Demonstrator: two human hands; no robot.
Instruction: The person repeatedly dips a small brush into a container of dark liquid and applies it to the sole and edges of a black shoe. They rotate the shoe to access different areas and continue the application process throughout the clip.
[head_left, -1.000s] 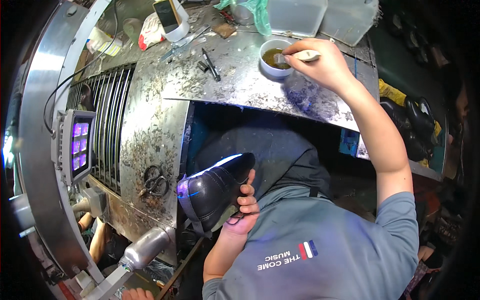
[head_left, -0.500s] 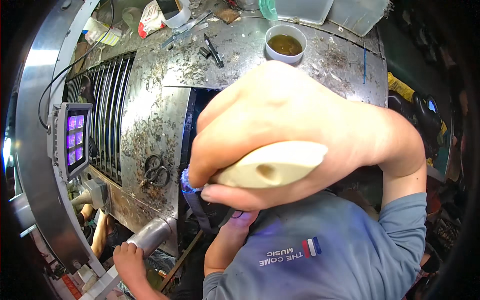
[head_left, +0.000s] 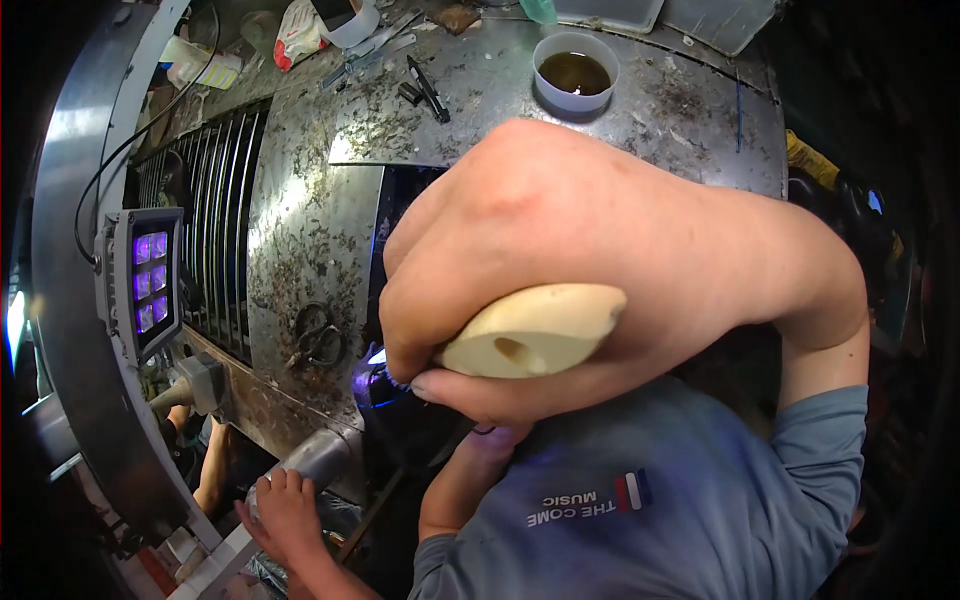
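Observation:
My right hand [head_left: 560, 230] fills the middle of the view, its fingers wrapped round a paintbrush [head_left: 545, 325]. Only the brush's broad, cream-coloured handle with a hole near the end shows; its bristles are hidden. Beneath comes my left hand [head_left: 495, 437], of which I see just the wrist with a thin dark band; its fingers are behind the right hand. Beside the left wrist lies a dark object [head_left: 395, 420], mostly covered, its left edge lit violet. I cannot make out what it is. Beyond my right knuckles stands a white bowl [head_left: 555, 92] of brownish liquid.
On the left, a floodlight [head_left: 150, 280] glows violet near a barred opening [head_left: 215, 220]. Scissors [head_left: 320, 338] and a black marker [head_left: 428, 90] lie on the stained metal bench [head_left: 300, 250]. Another person's hand [head_left: 285, 510] rests by a metal pipe [head_left: 315, 460] at lower left.
The brush handle has shifted slightly left with my right hand. The dark object's violet-lit edge sits a little farther left. The other person's hand has moved to the right.

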